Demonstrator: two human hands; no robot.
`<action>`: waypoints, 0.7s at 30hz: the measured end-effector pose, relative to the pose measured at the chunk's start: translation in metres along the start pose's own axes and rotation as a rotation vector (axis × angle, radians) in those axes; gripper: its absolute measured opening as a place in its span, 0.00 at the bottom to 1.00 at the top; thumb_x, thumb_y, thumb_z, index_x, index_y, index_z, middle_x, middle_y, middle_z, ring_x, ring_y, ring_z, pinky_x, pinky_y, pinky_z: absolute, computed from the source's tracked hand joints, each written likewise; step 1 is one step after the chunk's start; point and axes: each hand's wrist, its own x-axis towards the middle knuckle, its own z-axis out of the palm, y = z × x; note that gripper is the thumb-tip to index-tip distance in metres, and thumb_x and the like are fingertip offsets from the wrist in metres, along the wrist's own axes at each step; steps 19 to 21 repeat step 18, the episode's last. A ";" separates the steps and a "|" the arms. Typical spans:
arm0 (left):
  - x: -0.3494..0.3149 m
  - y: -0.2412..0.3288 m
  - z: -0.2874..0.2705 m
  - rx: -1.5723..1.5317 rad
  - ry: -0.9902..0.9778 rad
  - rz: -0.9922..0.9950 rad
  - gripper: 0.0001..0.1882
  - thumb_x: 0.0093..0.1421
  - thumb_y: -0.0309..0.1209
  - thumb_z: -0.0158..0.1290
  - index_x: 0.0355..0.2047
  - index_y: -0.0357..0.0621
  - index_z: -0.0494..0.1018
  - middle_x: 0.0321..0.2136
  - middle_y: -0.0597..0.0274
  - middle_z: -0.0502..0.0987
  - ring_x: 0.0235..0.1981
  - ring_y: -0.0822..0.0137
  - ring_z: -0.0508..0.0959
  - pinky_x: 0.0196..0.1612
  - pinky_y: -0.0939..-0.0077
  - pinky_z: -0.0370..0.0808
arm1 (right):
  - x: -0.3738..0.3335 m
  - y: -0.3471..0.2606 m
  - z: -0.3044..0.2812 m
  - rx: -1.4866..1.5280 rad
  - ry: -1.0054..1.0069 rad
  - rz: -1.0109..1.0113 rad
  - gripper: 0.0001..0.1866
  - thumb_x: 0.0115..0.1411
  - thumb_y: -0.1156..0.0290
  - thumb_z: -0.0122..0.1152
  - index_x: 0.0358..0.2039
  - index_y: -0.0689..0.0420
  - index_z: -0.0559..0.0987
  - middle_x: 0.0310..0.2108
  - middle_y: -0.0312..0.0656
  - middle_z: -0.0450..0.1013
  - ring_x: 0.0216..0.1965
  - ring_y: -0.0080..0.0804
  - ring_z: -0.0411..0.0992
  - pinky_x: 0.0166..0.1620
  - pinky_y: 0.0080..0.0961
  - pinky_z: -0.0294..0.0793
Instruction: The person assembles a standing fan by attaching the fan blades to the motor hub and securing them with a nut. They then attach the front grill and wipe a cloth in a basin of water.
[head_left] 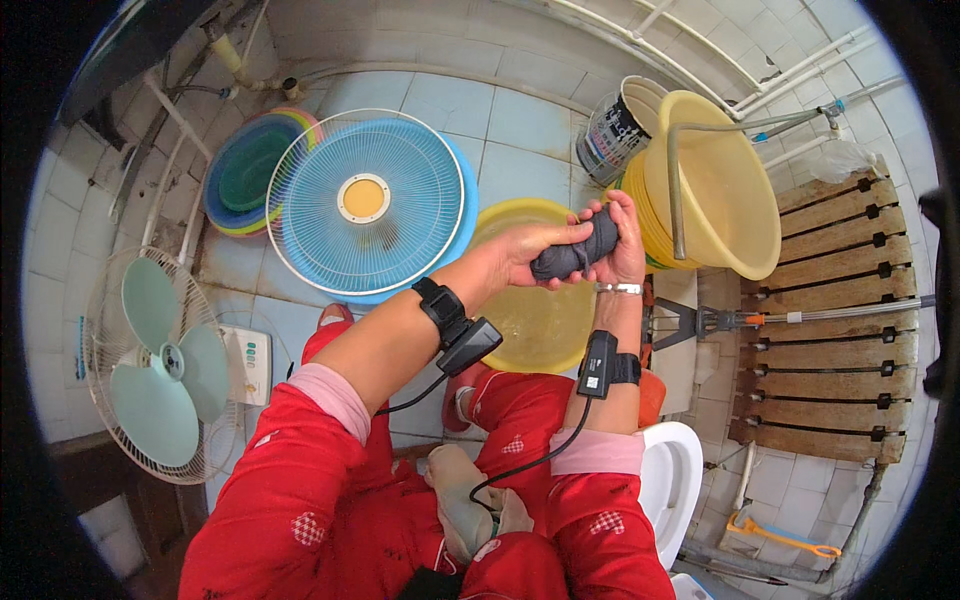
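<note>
A dark grey cloth [577, 249], bunched into a tight roll, is gripped between both hands. My left hand [530, 246] closes on its left end, thumb laid over the top. My right hand [627, 238] wraps round the other end from the right. Below them a yellow basin [540, 345] stands on the floor, with what looks like water in it. The cloth is held above the basin's far half. Whether it is a sock or a rag cannot be made out. A pale cloth [465, 500] lies across my lap.
On the left are a fan with pale green blades [165, 362] and its control base [247, 362]. A white fan grille [300, 240] rests on a blue basin [460, 240]. Stacked yellow tubs [755, 225], a bucket [610, 140] and a wooden slatted board [830, 350] stand to the right.
</note>
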 end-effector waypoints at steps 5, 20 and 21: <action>0.006 -0.002 0.000 0.324 0.005 -0.038 0.23 0.52 0.35 0.61 0.47 0.42 0.67 0.26 0.59 0.76 0.20 0.72 0.76 0.15 0.81 0.68 | -0.004 -0.002 0.001 -0.130 0.134 0.059 0.06 0.63 0.73 0.50 0.40 0.58 0.70 0.30 0.43 0.69 0.32 0.34 0.72 0.43 0.45 0.79; 0.055 -0.061 -0.019 0.884 0.722 0.249 0.30 0.42 0.32 0.64 0.45 0.39 0.67 0.27 0.54 0.79 0.22 0.56 0.80 0.25 0.65 0.77 | 0.012 0.026 -0.003 -0.790 0.402 -0.125 0.05 0.53 0.79 0.52 0.25 0.62 0.77 0.19 0.39 0.70 0.18 0.25 0.70 0.24 0.23 0.69; 0.055 -0.061 -0.019 0.884 0.722 0.249 0.30 0.42 0.32 0.64 0.45 0.39 0.67 0.27 0.54 0.79 0.22 0.56 0.80 0.25 0.65 0.77 | 0.012 0.026 -0.003 -0.790 0.402 -0.125 0.05 0.53 0.79 0.52 0.25 0.62 0.77 0.19 0.39 0.70 0.18 0.25 0.70 0.24 0.23 0.69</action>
